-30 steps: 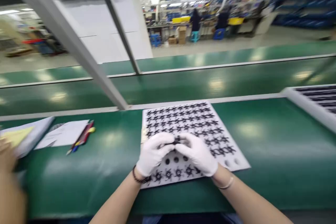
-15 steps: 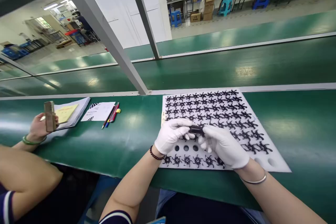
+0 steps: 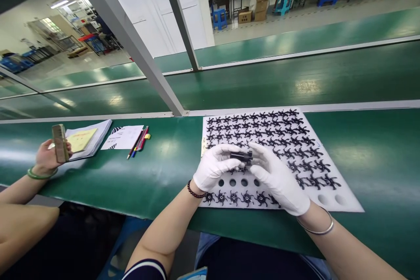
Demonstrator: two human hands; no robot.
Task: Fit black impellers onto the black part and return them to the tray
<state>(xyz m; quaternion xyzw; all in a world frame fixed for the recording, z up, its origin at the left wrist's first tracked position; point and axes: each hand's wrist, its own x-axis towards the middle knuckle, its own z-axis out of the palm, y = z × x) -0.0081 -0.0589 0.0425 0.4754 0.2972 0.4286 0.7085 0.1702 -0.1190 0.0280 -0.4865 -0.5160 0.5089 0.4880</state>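
A white foam tray point(image 3: 348, 203) lies on the green bench, holding several small black fan-shaped parts point(image 3: 288, 135) in rows, with a few empty round holes point(image 3: 232, 182) near its front. Both of my hands wear white gloves and meet over the tray's front half. My left hand point(image 3: 215, 167) and my right hand point(image 3: 278, 179) together pinch a small stack of black parts point(image 3: 241, 156) held sideways between the fingertips, just above the tray.
A co-worker's hand point(image 3: 46, 157) at the left holds a phone point(image 3: 60, 142). Papers point(image 3: 123, 137), a notebook point(image 3: 85, 139) and pens point(image 3: 140, 140) lie left of the tray. A grey slanted post point(image 3: 131, 48) rises behind. Green conveyor belts point(image 3: 295, 83) run beyond.
The view dropped and steadied from one second ago. My hands lifted the stack of black parts slightly and shifted a little to the left; another empty hole shows in the tray's front rows.
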